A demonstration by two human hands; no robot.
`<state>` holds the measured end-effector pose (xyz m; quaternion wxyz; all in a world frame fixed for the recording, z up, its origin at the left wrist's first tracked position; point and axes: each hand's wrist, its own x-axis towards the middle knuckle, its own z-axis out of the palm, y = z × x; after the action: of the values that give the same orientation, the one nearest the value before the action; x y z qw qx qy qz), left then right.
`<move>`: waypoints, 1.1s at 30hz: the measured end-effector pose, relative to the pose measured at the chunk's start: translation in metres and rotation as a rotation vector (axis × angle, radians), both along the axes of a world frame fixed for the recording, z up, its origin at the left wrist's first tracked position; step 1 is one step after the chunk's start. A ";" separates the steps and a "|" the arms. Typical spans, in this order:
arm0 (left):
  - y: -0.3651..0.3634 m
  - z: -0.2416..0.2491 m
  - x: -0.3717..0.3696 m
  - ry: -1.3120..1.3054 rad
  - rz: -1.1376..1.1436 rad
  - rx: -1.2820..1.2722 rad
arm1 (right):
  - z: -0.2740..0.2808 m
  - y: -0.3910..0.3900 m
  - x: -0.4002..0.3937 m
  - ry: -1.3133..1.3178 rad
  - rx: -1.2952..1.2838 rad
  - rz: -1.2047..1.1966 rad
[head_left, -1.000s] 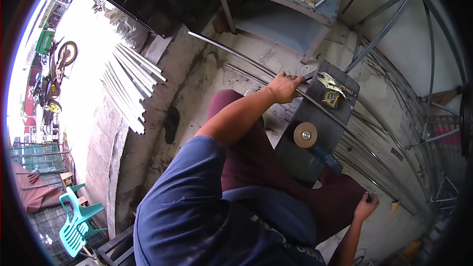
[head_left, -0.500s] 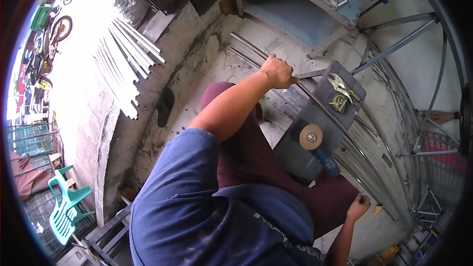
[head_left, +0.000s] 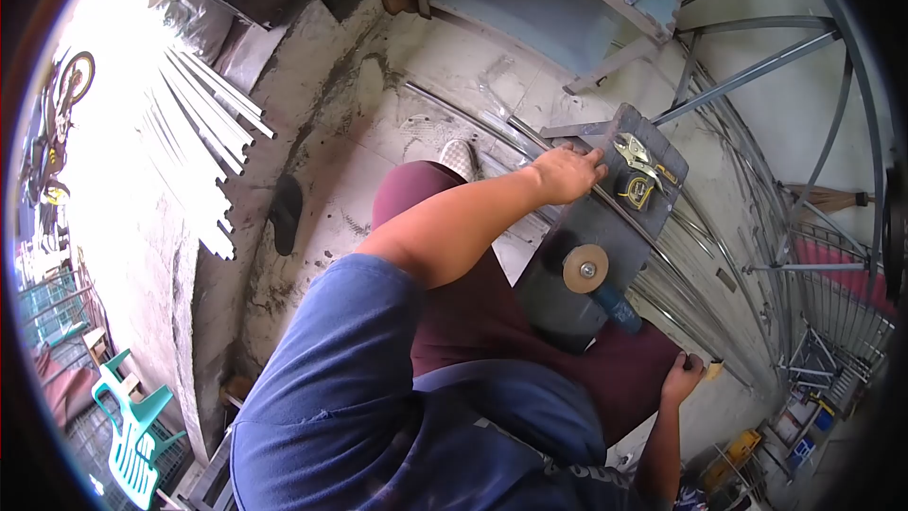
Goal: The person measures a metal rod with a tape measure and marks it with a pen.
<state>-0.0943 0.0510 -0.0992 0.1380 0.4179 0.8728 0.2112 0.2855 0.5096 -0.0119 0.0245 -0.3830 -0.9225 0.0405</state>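
My left hand lies over a long metal tube at the edge of a dark bench, its fingers stretched toward the tools there. The tube runs slantwise across the bench. Close to those fingers are locking pliers and a yellow tape measure. Nearer my body, a blue angle grinder lies with its tan disc facing up. My right hand rests by my knee, closed around a small dark thing that I cannot make out.
Several bright metal lengths lie on the ledge at left. More tubes lie on the floor beyond the bench. A steel frame and a blue-grey table stand behind. A green plastic chair is at lower left.
My left hand has shifted along the tube toward the bench, and its grip has loosened into outstretched fingers. My right hand stays by the knee. The view has shifted slightly.
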 end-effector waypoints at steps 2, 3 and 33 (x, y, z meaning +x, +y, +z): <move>0.000 0.012 -0.002 -0.064 -0.013 -0.037 | 0.000 -0.004 -0.004 0.002 -0.003 -0.022; 0.002 0.009 -0.002 -0.066 -0.009 -0.021 | 0.001 -0.004 -0.005 -0.002 -0.005 -0.023; 0.022 0.028 -0.032 -0.433 0.132 -0.274 | 0.005 -0.003 0.007 0.013 -0.006 -0.060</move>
<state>-0.1267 0.0733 -0.0714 0.3626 0.2828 0.8687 0.1842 0.2927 0.5062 -0.0071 0.0304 -0.4102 -0.9104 0.0450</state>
